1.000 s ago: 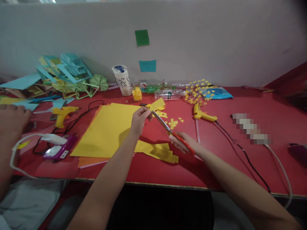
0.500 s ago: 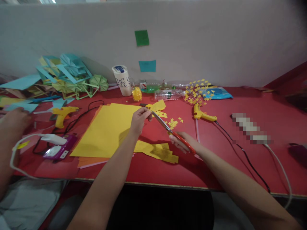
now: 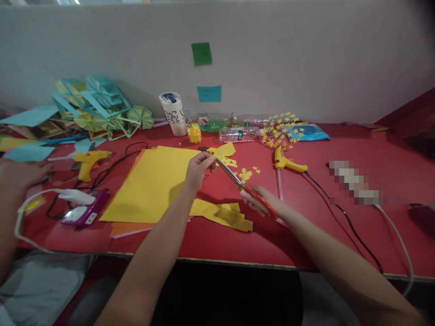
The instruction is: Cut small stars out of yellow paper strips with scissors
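My left hand (image 3: 198, 170) pinches a small scrap of yellow paper (image 3: 224, 153) and holds it a little above the red table (image 3: 340, 235). My right hand (image 3: 261, 202) grips the red-handled scissors (image 3: 245, 188). Their blades reach up and left into the scrap. Several small yellow paper stars (image 3: 245, 173) lie on the table just beyond the blades. A stack of yellow sheets (image 3: 151, 183) lies under my left forearm. Yellow offcuts (image 3: 224, 213) lie between my two arms.
Another person's hand (image 3: 16, 174) rests at the left edge, near a purple device (image 3: 83, 213) and a white cable. Two yellow glue guns (image 3: 89, 160) (image 3: 287, 164) lie on the table. Along the wall are folded paper shapes (image 3: 98, 108), a cup (image 3: 173, 113), bottles and a star cluster (image 3: 280, 129).
My hands, the scissors and the yellow scrap have hardly moved. The other person's hand at the left has slid down and a little to the right.
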The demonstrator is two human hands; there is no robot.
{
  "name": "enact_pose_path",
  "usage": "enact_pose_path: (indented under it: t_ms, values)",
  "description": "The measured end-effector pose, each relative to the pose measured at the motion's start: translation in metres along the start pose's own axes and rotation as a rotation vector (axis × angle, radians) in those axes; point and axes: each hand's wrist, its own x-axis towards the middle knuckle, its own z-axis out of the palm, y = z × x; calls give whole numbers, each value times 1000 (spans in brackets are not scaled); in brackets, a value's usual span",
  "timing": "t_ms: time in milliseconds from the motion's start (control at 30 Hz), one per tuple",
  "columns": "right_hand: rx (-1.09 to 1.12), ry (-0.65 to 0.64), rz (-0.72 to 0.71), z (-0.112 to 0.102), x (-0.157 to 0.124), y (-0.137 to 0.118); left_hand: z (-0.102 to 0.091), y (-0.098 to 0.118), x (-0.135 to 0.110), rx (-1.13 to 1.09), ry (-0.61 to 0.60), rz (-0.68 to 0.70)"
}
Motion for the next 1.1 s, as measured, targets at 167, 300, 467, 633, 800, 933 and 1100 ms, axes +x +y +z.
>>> enact_pose_path:
  t_ms: [167,300,467,633,800,933,1100]
  values:
    - [56,-10,12,-2,4,9,0,2,0,12,-7,-8]
    - [95,32,45,-1,6,9,0,2,0,-3,-9,-15]
    - [-2,26,36,0,3,1,0,2,0,-8,-10,-24]
    - [23,-7,27,-1,3,-2,0,2,1,-21,-4,-37]
    - [45,-26,41,-1,3,-4,-1,1,1,-31,9,-52]
    - [41,-8,42,0,2,-7,-1,0,0,-62,3,-50]
    - [34,5,26,0,0,-8,-1,1,1,-35,19,-47]
